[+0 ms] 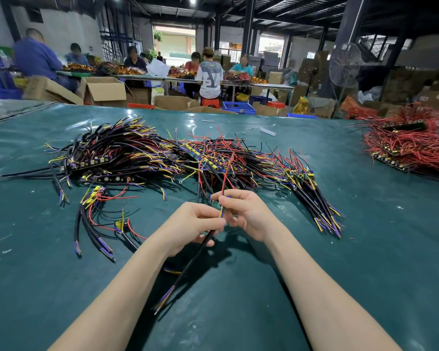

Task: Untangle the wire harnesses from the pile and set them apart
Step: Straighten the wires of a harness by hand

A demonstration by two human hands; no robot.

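A big tangled pile of wire harnesses [162, 158], black cables with red, yellow and purple leads, spreads across the green table [365, 249]. Both my hands hold one harness [188, 269] in front of the pile. My left hand [190, 226] grips its black cable, which runs down toward me and ends in bare coloured tips. My right hand [243, 211] pinches the harness's upper end, where a red wire rises back into the pile. A few separated harnesses [96, 219] lie to the left.
A second heap of mostly red wires [411, 145] sits at the table's far right. Small white scraps [268, 131] lie near the far edge. Beyond the table, people work at benches among cardboard boxes [104, 91], blue crates [238, 107] and a standing fan [345, 67].
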